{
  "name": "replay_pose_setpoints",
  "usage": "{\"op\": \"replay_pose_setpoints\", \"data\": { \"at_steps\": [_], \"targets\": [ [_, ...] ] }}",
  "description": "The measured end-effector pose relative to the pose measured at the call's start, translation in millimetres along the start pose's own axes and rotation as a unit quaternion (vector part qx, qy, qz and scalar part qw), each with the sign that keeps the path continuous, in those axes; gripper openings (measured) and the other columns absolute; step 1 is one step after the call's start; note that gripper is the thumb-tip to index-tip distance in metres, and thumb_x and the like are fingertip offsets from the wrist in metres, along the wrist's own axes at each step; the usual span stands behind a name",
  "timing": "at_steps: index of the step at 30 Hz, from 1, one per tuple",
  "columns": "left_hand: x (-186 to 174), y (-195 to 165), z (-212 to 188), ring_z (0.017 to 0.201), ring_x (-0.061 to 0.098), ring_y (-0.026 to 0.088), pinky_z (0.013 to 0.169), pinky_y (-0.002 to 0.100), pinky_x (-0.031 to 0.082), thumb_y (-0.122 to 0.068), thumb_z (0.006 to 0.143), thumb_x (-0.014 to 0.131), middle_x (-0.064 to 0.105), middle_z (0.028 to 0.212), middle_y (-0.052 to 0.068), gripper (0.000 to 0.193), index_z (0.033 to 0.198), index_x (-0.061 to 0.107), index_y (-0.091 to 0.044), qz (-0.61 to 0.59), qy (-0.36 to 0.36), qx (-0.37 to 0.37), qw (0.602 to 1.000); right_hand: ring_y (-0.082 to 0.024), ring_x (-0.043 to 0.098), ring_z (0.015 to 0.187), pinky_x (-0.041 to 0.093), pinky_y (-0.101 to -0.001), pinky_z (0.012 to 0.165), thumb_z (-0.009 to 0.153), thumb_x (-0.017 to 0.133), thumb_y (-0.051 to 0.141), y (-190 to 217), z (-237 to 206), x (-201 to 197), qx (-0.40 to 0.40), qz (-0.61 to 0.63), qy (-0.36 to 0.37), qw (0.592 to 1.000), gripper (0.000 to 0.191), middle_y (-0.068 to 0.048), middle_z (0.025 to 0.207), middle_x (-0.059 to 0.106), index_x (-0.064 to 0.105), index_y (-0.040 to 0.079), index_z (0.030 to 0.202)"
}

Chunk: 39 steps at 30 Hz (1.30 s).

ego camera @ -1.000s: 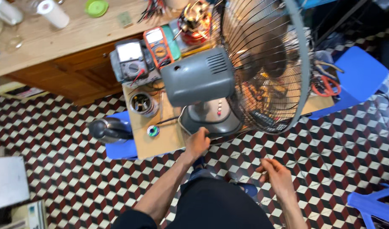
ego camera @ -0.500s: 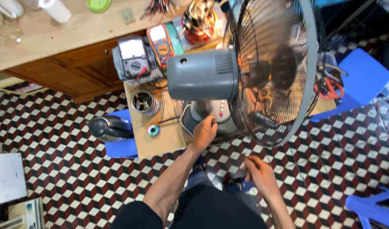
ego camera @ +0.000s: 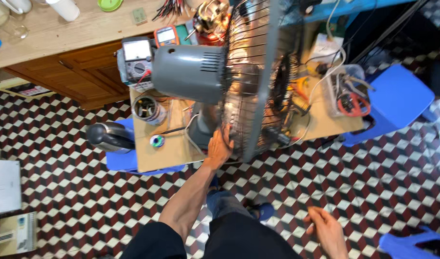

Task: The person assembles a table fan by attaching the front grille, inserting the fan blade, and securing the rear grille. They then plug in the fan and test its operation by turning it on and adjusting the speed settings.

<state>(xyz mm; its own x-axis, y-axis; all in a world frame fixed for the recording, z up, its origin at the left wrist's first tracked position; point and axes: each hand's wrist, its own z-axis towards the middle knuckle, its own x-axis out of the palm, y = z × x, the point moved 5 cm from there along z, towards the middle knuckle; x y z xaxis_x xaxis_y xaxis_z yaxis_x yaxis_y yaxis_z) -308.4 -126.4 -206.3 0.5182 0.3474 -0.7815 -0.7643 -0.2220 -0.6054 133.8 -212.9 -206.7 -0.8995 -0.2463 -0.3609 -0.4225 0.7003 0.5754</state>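
The round-bodied fan motor housing (ego camera: 187, 73) is plain grey, and the wire fan cage (ego camera: 258, 81) beside it is dark metal with a silvery shine. The tiled floor (ego camera: 354, 177) carries a repeating cube pattern in dark red, black and white. The flat wooden board (ego camera: 162, 144) is pale tan; the plastic stool (ego camera: 392, 103) is bright blue. The handheld multimeter (ego camera: 166, 36) has an orange case, and the round lid (ego camera: 109, 4) is light green.

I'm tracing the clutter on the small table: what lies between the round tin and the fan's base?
In the head view, a thin dark tool and a pale cord lie on bare board between the round tin and the fan's base.
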Motion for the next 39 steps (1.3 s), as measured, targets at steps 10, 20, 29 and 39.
{"op": "replay_pose_setpoints", "data": {
  "at_steps": [10,20,29,39],
  "targets": [
    [44.0,-36.6,-15.7,0.133,0.048,0.047,0.107,0.052,0.041,-0.019,0.087,0.061,0.050,0.144,0.031,0.070,0.151,0.041,0.003,0.208,-0.035,0.041,0.977,-0.015,0.064,0.056,0.052,-0.0294,0.056,0.094,0.064,0.028,37.3,68.0,-52.8,-0.080,-0.084,0.048,0.992,0.037,-0.011,0.083,0.079,0.074,0.003,0.120],
    [81.6,-71.6,1.3,0.133,0.049,0.041,0.111,0.051,0.041,-0.032,0.082,0.074,0.050,0.144,0.024,0.068,0.140,0.050,-0.007,0.208,0.049,-0.233,0.949,-0.015,0.067,0.056,0.056,-0.0305,0.057,0.091,0.064,0.033,220.7,147.3,-78.7,-0.177,-0.156,0.112,0.965,0.034,-0.007,0.081,0.078,0.072,0.009,0.114],
    [135.6,-165.3,84.7,0.085,0.080,0.032,0.080,0.042,0.060,-0.029,0.092,0.062,0.077,0.093,0.017,0.035,0.123,0.071,-0.016,-0.226,-0.030,-0.366,0.902,-0.028,0.072,0.099,0.055,-0.0385,0.088,0.092,0.064,0.028,298.0,269.9,-155.1,-0.330,-0.186,-0.076,0.923,0.036,-0.016,0.109,0.073,0.069,0.003,0.118],
    [196.9,-221.2,165.2,0.087,0.071,0.039,0.076,0.045,0.053,-0.040,0.104,0.054,0.074,0.092,0.021,0.039,0.102,0.074,-0.007,-0.158,0.107,-0.213,0.958,-0.041,0.058,0.128,0.045,-0.0472,0.106,0.094,0.066,0.028,380.0,339.4,-202.1,-0.404,-0.269,-0.126,0.865,0.048,-0.026,0.135,0.064,0.063,-0.002,0.131]
  ]
}}
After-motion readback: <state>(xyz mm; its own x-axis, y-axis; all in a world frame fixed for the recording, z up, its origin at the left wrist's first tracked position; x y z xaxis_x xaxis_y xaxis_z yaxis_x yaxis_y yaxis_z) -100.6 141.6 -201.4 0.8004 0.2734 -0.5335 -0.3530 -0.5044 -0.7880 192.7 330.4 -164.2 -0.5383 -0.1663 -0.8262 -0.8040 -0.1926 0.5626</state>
